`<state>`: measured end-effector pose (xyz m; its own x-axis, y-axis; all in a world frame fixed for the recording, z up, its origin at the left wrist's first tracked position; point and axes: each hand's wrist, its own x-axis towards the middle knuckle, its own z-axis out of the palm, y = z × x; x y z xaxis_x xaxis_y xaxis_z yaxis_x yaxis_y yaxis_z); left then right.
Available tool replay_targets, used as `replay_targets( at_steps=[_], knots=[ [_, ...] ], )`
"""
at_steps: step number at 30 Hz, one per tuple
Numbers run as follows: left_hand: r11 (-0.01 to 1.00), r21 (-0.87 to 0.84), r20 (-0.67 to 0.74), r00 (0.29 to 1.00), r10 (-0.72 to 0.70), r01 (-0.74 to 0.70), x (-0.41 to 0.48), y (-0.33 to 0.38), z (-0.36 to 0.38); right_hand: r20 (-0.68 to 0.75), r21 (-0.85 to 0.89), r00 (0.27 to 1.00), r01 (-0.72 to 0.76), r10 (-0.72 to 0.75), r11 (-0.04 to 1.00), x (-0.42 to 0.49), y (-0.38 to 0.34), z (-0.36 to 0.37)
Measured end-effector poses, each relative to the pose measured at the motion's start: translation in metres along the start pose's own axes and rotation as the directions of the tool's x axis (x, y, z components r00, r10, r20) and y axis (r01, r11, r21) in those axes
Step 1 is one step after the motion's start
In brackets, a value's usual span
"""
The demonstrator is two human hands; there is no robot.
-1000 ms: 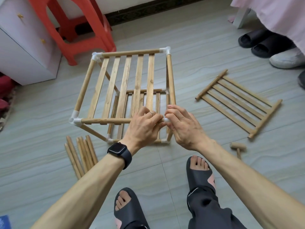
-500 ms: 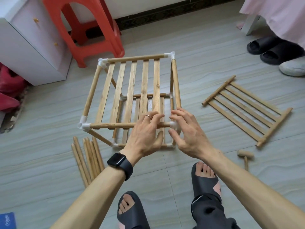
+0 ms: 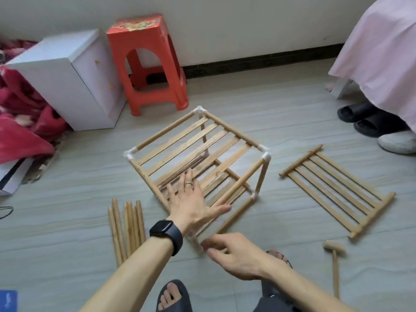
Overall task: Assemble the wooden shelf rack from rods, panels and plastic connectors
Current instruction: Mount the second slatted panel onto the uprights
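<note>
A: Room first, quick.
B: Grey tiled floor [image 3: 292,104], wall at the back. White cabinet [image 3: 67,79] and red stool [image 3: 148,64] along the far-left edge. Pink bed cover [image 3: 378,52] at the right edge.
A: Rack?
B: Half-built rack [image 3: 164,131] mid-floor, standing corner-on to the person, white connectors [image 3: 266,155] at the corners. Bare floor round its far side, so it's apart from the stool.
A: Loose parts?
B: Slatted panel [image 3: 335,192] lies flat to the right, with a strip of bare floor between it and the rack. Rod bundle [image 3: 128,224] just left of the near corner. Mallet [image 3: 334,262] near the panel's front end, not touching.
A: Hands?
B: Left hand [image 3: 191,203] flat, fingers straight and spread, lying on the top slats by the near corner. Right hand [image 3: 234,255] at the lower near corner, fingers loosely bent, blurred. Can't tell if it grips anything.
</note>
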<state>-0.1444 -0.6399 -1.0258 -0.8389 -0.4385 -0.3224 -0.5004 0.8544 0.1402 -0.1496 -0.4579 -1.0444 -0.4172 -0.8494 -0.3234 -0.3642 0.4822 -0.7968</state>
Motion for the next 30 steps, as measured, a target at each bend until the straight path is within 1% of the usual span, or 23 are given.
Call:
replay_targets(
  at_steps=[1, 2, 3, 4, 5, 6, 7, 8, 9, 10, 12, 14, 16, 21, 28, 30],
  knots=[
    [1.0, 0.022, -0.012, 1.0, -0.01, 0.011, -0.007, 0.001, 0.006, -0.062, -0.022, 0.997, 0.044, -0.046, 0.999, 0.0, -0.003, -0.005],
    [0.999, 0.028, -0.025, 0.999, -0.023, 0.023, -0.014, 0.002, 0.013, -0.181, -0.047, 0.979, 0.084, -0.092, 0.995, 0.002, -0.004, -0.012],
    [0.999, 0.027, -0.051, 0.998, -0.032, 0.034, -0.02, 0.001, 0.02, -0.322, -0.105, 0.936, 0.113, -0.141, 0.988, 0.006, -0.004, -0.021],
    [0.999, 0.031, -0.088, 0.996, -0.032, 0.035, -0.025, -0.001, 0.025, -0.434, -0.199, 0.879, 0.123, -0.2, 0.972, 0.01, -0.002, -0.03],
    [0.999, 0.045, -0.124, 0.992, -0.018, 0.024, -0.028, -0.004, 0.028, -0.485, -0.311, 0.841, 0.092, -0.241, 0.946, 0.016, 0.0, -0.04],
    [0.998, 0.069, -0.15, 0.989, 0.004, 0.007, -0.028, -0.009, 0.029, -0.463, -0.413, 0.855, 0.023, -0.232, 0.91, 0.023, 0.005, -0.049],
    [0.995, 0.098, -0.163, 0.986, 0.027, -0.011, -0.027, -0.014, 0.028, -0.406, -0.52, 0.897, -0.067, -0.177, 0.851, 0.03, 0.009, -0.057],
    [0.992, 0.121, -0.172, 0.984, 0.047, -0.027, -0.024, -0.019, 0.025, -0.345, -0.623, 0.932, -0.14, -0.11, 0.77, 0.037, 0.013, -0.064],
    [0.99, 0.134, -0.18, 0.982, 0.063, -0.039, -0.022, -0.023, 0.023, -0.296, -0.699, 0.954, -0.18, -0.05, 0.692, 0.044, 0.016, -0.069],
    [0.989, 0.14, -0.189, 0.979, 0.075, -0.048, -0.019, -0.027, 0.021, -0.273, -0.744, 0.962, -0.196, -0.024, 0.638, 0.05, 0.021, -0.073],
    [0.986, 0.152, -0.21, 0.973, 0.1, -0.068, -0.014, -0.033, 0.019, -0.303, -0.787, 0.949, -0.198, -0.086, 0.584, 0.058, 0.026, -0.078],
    [0.981, 0.176, -0.228, 0.965, 0.125, -0.085, -0.008, -0.037, 0.018, -0.363, -0.787, 0.923, -0.232, -0.125, 0.571, 0.066, 0.026, -0.081],
    [0.977, 0.194, -0.247, 0.96, 0.134, -0.086, -0.003, -0.039, 0.016, -0.385, -0.782, 0.917, -0.262, -0.107, 0.565, 0.077, 0.025, -0.083],
    [0.968, 0.238, -0.279, 0.949, 0.144, -0.076, 0.006, -0.043, 0.013, -0.375, -0.799, 0.917, -0.244, -0.138, 0.55, 0.095, 0.024, -0.091],
    [0.961, 0.267, -0.264, 0.953, 0.149, -0.076, 0.015, -0.048, 0.009, -0.412, -0.773, 0.891, -0.231, -0.191, 0.591, 0.1, 0.023, -0.092],
    [0.96, 0.268, -0.273, 0.95, 0.153, -0.078, 0.017, -0.05, 0.009, -0.416, -0.768, 0.892, -0.242, -0.176, 0.594, 0.1, 0.02, -0.092]
  ],
)
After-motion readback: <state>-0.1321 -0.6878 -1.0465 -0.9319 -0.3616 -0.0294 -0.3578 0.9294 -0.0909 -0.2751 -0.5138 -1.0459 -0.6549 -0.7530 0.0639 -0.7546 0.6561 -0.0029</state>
